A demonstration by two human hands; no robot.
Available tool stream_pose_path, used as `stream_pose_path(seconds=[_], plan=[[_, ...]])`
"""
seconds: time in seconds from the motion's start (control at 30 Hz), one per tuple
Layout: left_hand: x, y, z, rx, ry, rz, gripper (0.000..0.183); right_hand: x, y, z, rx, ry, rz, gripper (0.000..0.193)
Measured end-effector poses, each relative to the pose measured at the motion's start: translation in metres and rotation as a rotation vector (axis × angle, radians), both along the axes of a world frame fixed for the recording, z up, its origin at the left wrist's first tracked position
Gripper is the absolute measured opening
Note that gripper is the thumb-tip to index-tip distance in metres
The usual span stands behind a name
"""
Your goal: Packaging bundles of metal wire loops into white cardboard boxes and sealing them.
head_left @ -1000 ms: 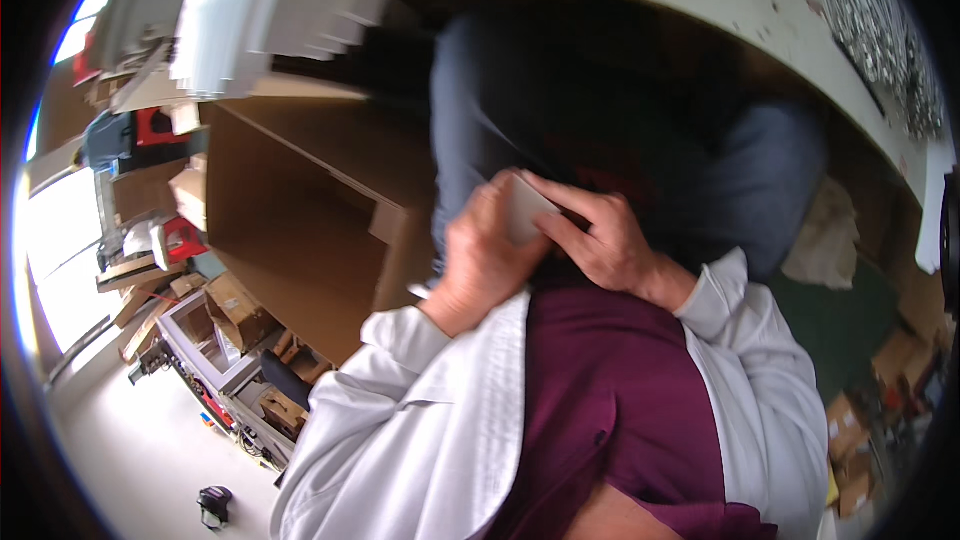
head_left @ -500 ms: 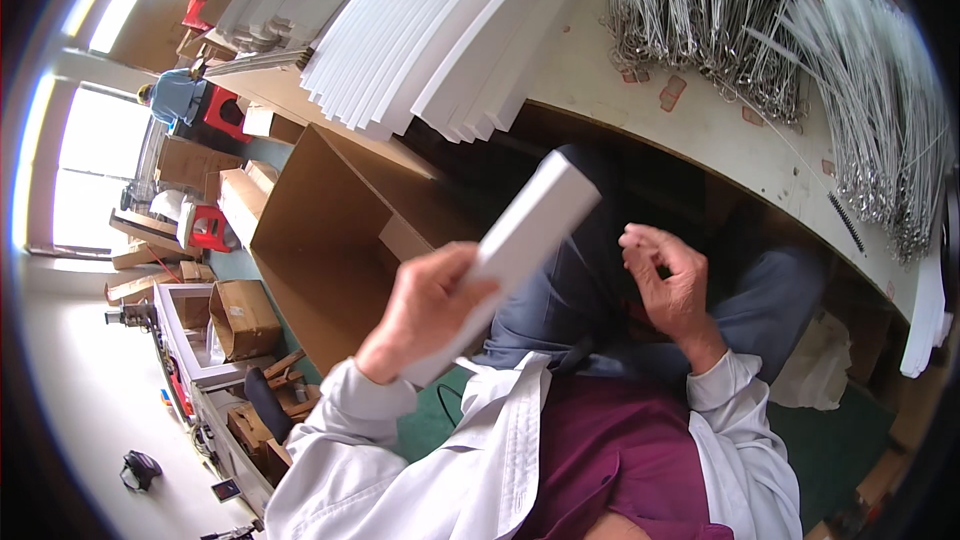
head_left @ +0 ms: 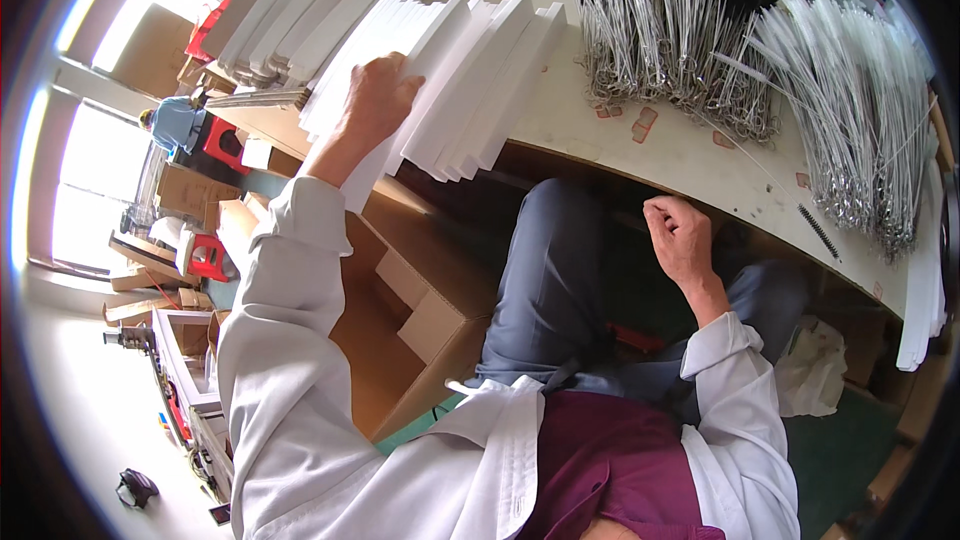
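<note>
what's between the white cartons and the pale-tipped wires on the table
In the head view, a strip of tabletop, then black-tipped wires, lie between the white cartons and pale-tipped wires.

Long white boxes (head_left: pixel 490 80), ranged side by side on a table (head_left: pixel 720 168), touched by the left hand (head_left: pixel 378 98). Right hand (head_left: pixel 684 240), fingers curled, held near the table's edge. Wire brushes (head_left: pixel 660 55), black-tipped, heaped beside white-tipped ones. One cardboard box (head_left: pixel 455 330), opened, partly hidden by the left sleeve (head_left: pixel 285 330).

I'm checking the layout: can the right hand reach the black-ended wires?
Probably yes: the right hand is near the table edge, and nothing tall stands between it and the black-ended wires.
</note>
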State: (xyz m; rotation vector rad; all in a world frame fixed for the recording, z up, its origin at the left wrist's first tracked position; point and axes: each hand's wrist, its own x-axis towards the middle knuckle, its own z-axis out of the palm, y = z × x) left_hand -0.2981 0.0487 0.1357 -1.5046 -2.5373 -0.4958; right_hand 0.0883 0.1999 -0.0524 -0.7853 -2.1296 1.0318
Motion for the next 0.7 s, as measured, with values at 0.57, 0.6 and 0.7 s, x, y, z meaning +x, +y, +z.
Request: stream_pose_path(seconds=[0.57, 0.6, 0.7], plan=[[0.005, -0.053, 0.005, 0.409, 0.092, 0.187, 0.027, 0.014, 0.037, 0.029, 0.477, 0.069, -0.183, 0.005], [0.0, -0.073, -0.005, 0.441, 0.065, 0.235, 0.024, 0.013, 0.038, 0.027, 0.446, 0.05, -0.194, 0.005], [0.008, -0.114, -0.031, 0.311, 0.009, 0.383, 0.02, 0.005, 0.037, 0.029, 0.469, 0.022, -0.225, 0.005]])
